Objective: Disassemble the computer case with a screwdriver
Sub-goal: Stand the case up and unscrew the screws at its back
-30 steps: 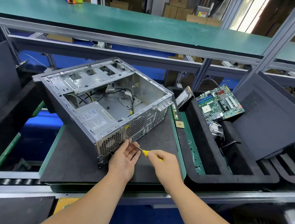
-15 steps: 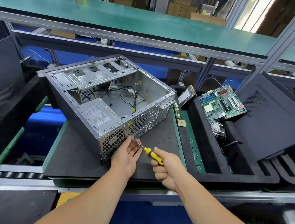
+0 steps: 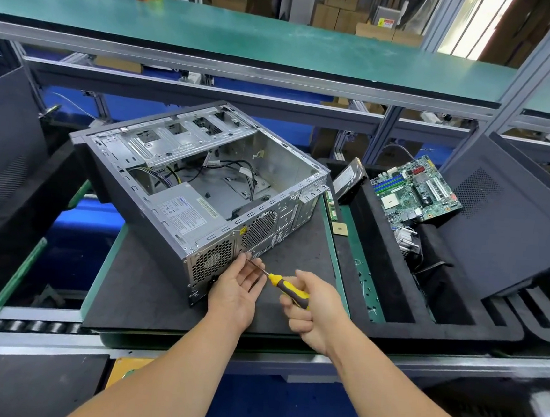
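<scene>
Here, right hand (image 3: 316, 306) fingers around screwdriver (image 3: 288, 288), tip at computer case (image 3: 201, 198); left hand (image 3: 234, 291) fingers relaxed.

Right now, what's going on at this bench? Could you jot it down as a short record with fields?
Activity: unscrewing the rear panel of an open computer case
Tool: yellow-handled screwdriver, tip at the case's rear panel
Right hand: grips the screwdriver handle
Left hand: open, palm up under the screwdriver shaft, beside the case
Surface: dark mat
Nearby: green motherboard leaning in a black foam tray on the right
</scene>
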